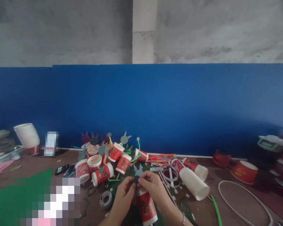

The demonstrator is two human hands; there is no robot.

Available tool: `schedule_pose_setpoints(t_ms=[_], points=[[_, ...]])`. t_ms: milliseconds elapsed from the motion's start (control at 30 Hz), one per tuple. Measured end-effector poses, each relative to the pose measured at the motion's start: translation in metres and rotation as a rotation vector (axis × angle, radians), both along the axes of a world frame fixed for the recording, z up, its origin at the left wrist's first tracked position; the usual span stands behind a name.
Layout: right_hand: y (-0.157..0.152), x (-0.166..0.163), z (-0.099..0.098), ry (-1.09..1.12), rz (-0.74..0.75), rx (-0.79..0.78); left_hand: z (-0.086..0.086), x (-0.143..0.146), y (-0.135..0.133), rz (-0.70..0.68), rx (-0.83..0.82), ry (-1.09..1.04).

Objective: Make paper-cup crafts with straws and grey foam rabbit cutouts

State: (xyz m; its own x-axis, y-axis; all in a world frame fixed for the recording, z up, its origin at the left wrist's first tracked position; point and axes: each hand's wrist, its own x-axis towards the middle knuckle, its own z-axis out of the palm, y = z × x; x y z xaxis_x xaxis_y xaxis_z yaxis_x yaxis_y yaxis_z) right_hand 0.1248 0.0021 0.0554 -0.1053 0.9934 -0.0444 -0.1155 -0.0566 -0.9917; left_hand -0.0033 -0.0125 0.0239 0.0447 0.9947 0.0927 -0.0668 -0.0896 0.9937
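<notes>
One brown counter (240,201) carries a green sheet (7,204) well left of the red cup (146,207), a heap of red-and-white cups (102,174) beyond that cup to its left, and a white cup stack (194,183) lying to its right. The left hand (124,193) and right hand (157,190) flank the cup; just beyond its far end, beside a gray eared cutout (138,170), the grip of both hands pinches a small dark disc (136,179).
</notes>
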Motion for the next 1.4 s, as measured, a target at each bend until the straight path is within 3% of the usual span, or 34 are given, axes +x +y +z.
schedule_pose_setpoints(t_ms=[333,633,900,1100,1400], points=[[-0.001,-0.004,-0.005,-0.104,-0.123,0.092,-0.002,-0.002,0.000,-0.029,0.007,-0.020],[-0.003,-0.008,-0.011,-0.102,-0.094,0.086,-0.002,-0.003,0.003,0.035,0.004,0.036],[-0.002,-0.001,-0.005,-0.461,-0.026,0.232,-0.008,-0.007,0.008,0.082,-0.001,0.085],[-0.007,-0.003,-0.006,-0.688,-0.055,0.358,-0.010,-0.006,0.009,0.093,-0.016,0.076],[-0.011,-0.005,-0.004,-0.758,-0.054,0.385,-0.006,-0.008,0.009,0.164,0.011,0.131]])
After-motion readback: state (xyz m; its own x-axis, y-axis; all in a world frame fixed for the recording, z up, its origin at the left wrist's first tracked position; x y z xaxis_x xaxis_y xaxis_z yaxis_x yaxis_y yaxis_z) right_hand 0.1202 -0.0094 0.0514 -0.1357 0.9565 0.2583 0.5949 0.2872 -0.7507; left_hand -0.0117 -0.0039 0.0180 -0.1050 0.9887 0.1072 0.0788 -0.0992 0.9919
